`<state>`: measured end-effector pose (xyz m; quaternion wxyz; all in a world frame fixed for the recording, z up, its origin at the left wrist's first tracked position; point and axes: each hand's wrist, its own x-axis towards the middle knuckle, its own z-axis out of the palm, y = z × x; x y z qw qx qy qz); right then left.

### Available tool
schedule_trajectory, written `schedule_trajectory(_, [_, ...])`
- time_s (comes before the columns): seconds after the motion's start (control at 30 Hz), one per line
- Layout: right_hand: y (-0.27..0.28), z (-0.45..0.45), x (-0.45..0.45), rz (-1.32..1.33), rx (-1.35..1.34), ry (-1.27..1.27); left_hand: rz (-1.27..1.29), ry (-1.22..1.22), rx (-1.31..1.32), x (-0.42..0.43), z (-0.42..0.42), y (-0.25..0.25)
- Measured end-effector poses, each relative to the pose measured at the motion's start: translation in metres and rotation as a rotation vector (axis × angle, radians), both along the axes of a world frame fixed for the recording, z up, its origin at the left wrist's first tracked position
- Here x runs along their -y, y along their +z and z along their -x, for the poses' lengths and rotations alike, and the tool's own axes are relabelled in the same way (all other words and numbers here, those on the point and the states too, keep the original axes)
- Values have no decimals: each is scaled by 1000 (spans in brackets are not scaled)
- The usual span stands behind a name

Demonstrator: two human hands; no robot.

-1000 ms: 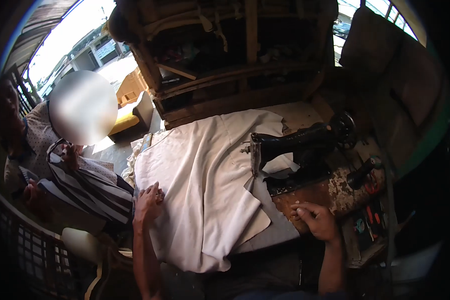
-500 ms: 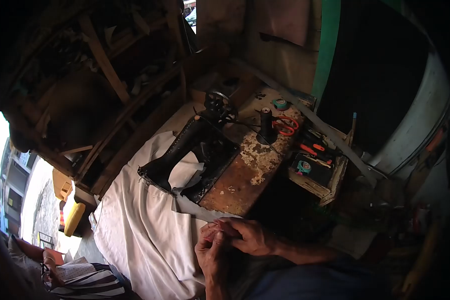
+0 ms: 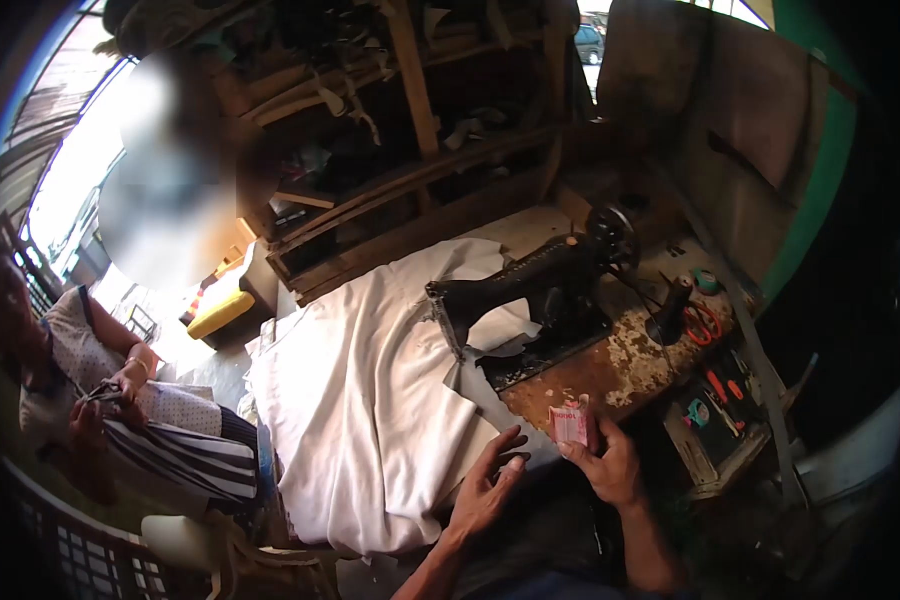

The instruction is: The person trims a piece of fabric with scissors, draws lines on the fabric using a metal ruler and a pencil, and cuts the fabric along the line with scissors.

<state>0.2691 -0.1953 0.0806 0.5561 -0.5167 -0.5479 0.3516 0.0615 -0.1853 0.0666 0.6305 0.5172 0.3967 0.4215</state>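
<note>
Red-and-white packet [image 3: 572,425] is gripped by the right hand [image 3: 615,470], on the near side of the sewing machine [image 3: 500,286]. Both hands have just moved apart, so the left hand [image 3: 482,492] seems free: it is open, fingers loosely bent, nothing seen in it. Left of the machine, white cloth [image 3: 355,380] hangs over the near edge of the table [image 3: 570,383]. At the machine's right, the open drawer [image 3: 732,477] narrows the sideways room; red scissors [image 3: 703,325] lie farther. Behind the machine, a wooden rack [image 3: 415,85] closes the space.
</note>
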Motion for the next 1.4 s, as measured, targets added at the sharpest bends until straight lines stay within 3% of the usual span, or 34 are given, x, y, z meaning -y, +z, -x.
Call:
schedule_trajectory(0.07, [-15,34,-15,-52,101,265,-83,40,48,-2,10,-7])
schedule_trajectory(0.13, [-19,69,-34,-60,195,436,30,149,126,-16,33,-42])
schedule_trajectory(0.2, [-28,107,-59,-39,163,544,188,252,291,-25,62,-25])
schedule_trajectory(0.3, [-53,152,-98,-19,94,691,44,403,763,-43,103,-31])
schedule_trajectory(0.33, [-67,161,-108,50,29,749,8,332,965,-46,120,-45])
schedule_trajectory(0.37, [-58,161,-105,13,96,697,2,421,1074,-48,130,-52])
schedule_trajectory(0.4, [-69,162,-107,36,-42,691,-3,504,1182,-49,139,-60])
schedule_trajectory(0.53, [-83,149,-104,188,-254,666,45,421,1041,-47,140,-66])
schedule_trajectory(1.4, [-75,148,-99,235,-203,625,64,398,941,-45,134,-57])
